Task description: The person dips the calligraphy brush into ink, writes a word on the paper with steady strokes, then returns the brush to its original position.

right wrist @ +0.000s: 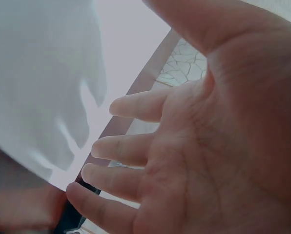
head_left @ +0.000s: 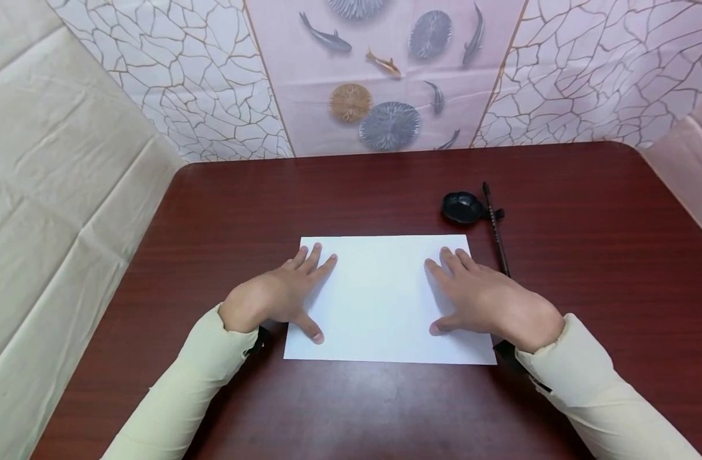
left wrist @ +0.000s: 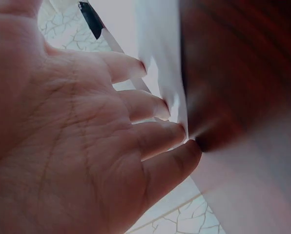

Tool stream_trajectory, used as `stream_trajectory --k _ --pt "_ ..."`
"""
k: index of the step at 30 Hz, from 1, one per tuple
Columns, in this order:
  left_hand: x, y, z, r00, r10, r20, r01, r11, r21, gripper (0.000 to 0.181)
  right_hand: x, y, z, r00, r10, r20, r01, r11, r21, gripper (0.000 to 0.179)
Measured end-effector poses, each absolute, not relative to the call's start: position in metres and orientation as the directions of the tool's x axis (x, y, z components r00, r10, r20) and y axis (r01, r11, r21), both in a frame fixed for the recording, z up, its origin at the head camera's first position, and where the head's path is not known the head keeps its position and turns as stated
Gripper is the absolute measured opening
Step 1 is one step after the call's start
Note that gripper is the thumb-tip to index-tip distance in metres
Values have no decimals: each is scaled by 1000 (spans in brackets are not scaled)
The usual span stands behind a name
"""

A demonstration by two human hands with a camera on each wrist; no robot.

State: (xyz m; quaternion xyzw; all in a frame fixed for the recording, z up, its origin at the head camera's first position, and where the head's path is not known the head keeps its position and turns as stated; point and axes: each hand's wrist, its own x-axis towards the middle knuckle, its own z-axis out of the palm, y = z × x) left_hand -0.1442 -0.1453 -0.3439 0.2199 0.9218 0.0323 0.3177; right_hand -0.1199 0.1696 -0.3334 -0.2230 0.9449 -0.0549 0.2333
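Note:
A blank white sheet of paper (head_left: 379,300) lies flat on the dark red-brown table. Over its left edge, my left hand (head_left: 282,291) has its fingers spread, fingertips at the paper's surface. Opposite it, the right hand (head_left: 485,300) reaches over the right edge, its fingers and thumb likewise spread and straight. In the left wrist view the palm (left wrist: 72,131) faces the camera, with fingertips right at the sheet's edge. The right palm (right wrist: 194,146) shows in its own wrist view, the sheet (right wrist: 43,83) beside its fingertips. Neither hand holds anything.
A small black dish (head_left: 462,208) with a short handle stands behind the paper's right corner. A thin dark brush-like stick (head_left: 494,230) leans across that handle, its lower end hidden by the right hand. Beyond the table (head_left: 241,191) hangs a patterned cloth (head_left: 385,76).

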Motion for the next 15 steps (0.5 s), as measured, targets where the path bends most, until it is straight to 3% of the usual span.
stream_trajectory --k 6,15 --pt "-141 -142 -346 -712 447 -542 416 890 187 141 -123 166 -336 -775 -433 -461 -326 898 -295 114" --pt "-139 -139 -348 -708 468 -529 438 878 190 139 -124 165 -340 -764 -396 -510 -293 916 -274 113"
